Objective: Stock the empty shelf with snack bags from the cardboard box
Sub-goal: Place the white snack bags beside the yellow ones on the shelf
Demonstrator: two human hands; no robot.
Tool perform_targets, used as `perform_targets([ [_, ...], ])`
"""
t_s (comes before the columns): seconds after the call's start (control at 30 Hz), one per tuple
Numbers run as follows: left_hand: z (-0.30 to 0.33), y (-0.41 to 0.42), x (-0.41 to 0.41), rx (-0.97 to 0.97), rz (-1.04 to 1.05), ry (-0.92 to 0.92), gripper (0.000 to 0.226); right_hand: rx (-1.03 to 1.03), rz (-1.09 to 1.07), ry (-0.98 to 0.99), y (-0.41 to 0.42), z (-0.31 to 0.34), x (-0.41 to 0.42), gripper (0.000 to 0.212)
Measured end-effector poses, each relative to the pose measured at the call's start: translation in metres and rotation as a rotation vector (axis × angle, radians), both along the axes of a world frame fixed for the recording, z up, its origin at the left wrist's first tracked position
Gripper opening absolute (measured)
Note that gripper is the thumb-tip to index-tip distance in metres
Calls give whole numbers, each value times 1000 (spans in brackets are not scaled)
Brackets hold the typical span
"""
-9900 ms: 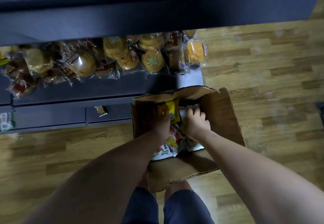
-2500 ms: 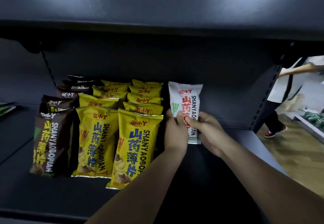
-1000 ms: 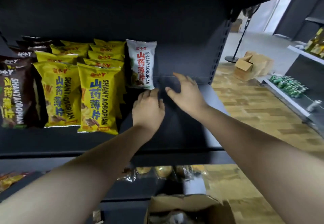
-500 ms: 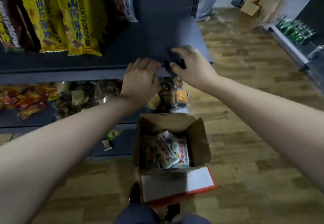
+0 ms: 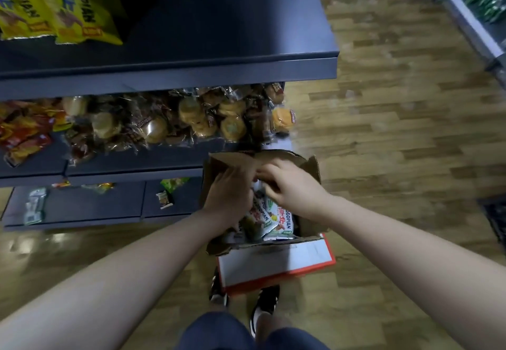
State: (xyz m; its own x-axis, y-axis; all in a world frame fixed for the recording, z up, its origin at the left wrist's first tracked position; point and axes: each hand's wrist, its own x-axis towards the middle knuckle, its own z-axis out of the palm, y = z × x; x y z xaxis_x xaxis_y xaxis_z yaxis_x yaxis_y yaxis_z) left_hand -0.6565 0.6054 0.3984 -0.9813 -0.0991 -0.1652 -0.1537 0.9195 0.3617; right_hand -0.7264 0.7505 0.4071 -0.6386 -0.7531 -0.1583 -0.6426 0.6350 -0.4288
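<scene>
Brown cardboard box (image 5: 310, 170) on floor: both hands inside over white snack bags (image 5: 276, 219). Left hand (image 5: 231, 191), right hand (image 5: 294, 188): grip unclear, blurred. Pinch one bag's top edge, lift straight.

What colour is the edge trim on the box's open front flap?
Red-orange, bordering the white flap of the cardboard box; seen in the head view.

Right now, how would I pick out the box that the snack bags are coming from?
Find the dark grey shelving unit and go to its right end, down at the wood floor. There stands an open brown cardboard box, flaps up, white snack bags inside, both hands over it. Its near white flap with a red edge sets it apart from everything else in view.
</scene>
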Motion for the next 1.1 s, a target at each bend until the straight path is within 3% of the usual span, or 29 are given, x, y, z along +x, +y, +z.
perform_targets([
  [0.17, -66, -4, -1, 73, 87, -309, 29, 326, -150, -352, 2, -66, 4, 48],
  [0.27, -94, -1, 2, 71, 18, -474, 29, 515, -168, -501, 1, -99, 6, 55],
  [0.43, -128, 8, -1, -96, -103, -493, 33, 588, -248, -603, -5, -130, 1, 43],
  [0.57, -145, 13, -6, -195, -61, -488, 44, 546, -365, -613, -12, -155, -4, 38],
  [0.67, -159, 19, -15, -151, 66, -426, 64, 511, -446, -596, -19, -173, -10, 42],
  [0.7, -168, 21, -17, -151, 105, -427, 60, 517, -464, -590, -21, -177, -12, 45],
  [0.77, -178, 25, -28, -160, 246, -535, 64, 540, -499, -596, -25, -187, -14, 52],
  [0.87, -175, 37, -37, -5, 430, -631, 73, 547, -572, -612, -32, -200, -15, 60],
  [1.1, -199, 49, -53, 108, 697, -675, 92, 501, -655, -629, -31, -222, -15, 59],
])
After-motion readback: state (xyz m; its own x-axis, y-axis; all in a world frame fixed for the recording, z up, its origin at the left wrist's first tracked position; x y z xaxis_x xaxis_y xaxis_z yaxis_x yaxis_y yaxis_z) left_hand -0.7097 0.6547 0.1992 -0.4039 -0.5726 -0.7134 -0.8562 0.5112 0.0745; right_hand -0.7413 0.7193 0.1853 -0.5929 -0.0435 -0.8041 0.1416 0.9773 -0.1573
